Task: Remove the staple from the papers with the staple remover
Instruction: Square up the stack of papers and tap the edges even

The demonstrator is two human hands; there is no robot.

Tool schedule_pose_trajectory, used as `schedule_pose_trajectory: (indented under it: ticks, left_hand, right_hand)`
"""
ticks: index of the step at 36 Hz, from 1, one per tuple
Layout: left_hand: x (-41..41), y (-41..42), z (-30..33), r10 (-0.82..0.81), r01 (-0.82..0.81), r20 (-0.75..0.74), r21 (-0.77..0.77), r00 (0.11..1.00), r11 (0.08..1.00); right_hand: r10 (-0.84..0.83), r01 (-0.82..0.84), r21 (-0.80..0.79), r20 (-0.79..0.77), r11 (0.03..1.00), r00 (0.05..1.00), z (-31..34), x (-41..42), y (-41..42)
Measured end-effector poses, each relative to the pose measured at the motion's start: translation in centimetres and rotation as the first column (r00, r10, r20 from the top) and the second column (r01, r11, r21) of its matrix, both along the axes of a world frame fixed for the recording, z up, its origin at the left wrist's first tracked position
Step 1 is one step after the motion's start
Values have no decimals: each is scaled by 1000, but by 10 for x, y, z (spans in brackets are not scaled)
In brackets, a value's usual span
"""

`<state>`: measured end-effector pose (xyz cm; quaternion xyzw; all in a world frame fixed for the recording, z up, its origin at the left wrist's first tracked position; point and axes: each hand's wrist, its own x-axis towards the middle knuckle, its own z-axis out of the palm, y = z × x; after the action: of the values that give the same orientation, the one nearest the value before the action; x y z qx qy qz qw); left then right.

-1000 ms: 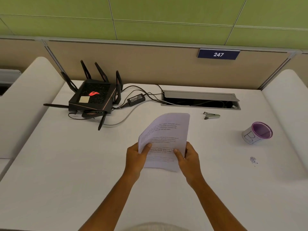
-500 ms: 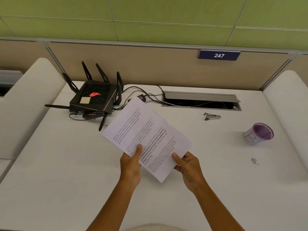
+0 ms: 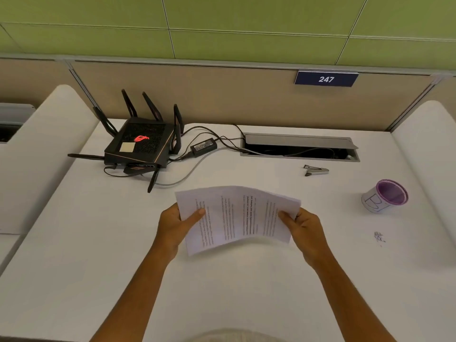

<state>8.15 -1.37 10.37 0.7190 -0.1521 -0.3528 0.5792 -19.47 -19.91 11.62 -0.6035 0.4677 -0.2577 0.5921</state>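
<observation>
A green panelled wall rises behind a beige cubicle partition, which carries a dark blue sign reading 247. Below it spreads a white desk, flanked on both sides by white rounded dividers.

At the back left of the desk sits a black router with several upright and splayed antennas, a red glowing logo and a yellow sticky note on its top. Cables run from it past a small black power adapter into a long cable tray recessed in the desk, its grey lid propped open.

The papers are held above the middle of the desk, turned sideways so the printed lines run vertically, and they bow upward in the centre. The left hand grips their left edge, thumb laid on top of the sheet and fingers beneath. The right hand pinches their right edge in the same manner. The staple itself is too small to make out.

To the right stands a white cup with a purple interior and pen marks on its side. The staple remover, a small metal piece, lies untouched just in front of the cable tray, well apart from both hands. A tiny cluster of dark specks lies near the cup.
</observation>
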Motion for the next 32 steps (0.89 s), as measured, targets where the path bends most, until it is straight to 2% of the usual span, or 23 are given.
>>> schedule_pose_trajectory:
  ticks: [5, 9, 12, 18, 22, 28, 32]
  left_hand:
    - [-9, -2, 3, 43, -43, 12, -69, 999, 997]
    - [-23, 0, -8, 50, -51, -11, -53, 999, 997]
    - [-34, 1, -13, -5, 5, 14, -35, 1000, 999]
    - [-38, 1, -4, -20, 26, 61, -98, 998, 995]
    - [-43, 3, -8, -23, 26, 47, -60, 999, 998]
    - [-45, 7, -21, 57, -57, -22, -5, 998, 998]
    - [-37, 10, -18, 120, -120, -30, -2, 992, 993]
  right_hand:
    - [-35, 38, -77, 37, 996, 999, 0, -2, 9]
    - [-68, 69, -30, 7, 997, 998, -18, -6, 20]
    - [-81, 81, 5, -16, 997, 997, -30, -7, 27]
    - [-114, 114, -23, -7, 993, 993, -29, -7, 30]
    - [-92, 92, -29, -23, 995, 995, -37, -7, 31]
    - [-82, 83, 32, -42, 996, 996, -40, -12, 29]
    - [2, 0, 70, -30, 998, 1000, -35, -20, 18]
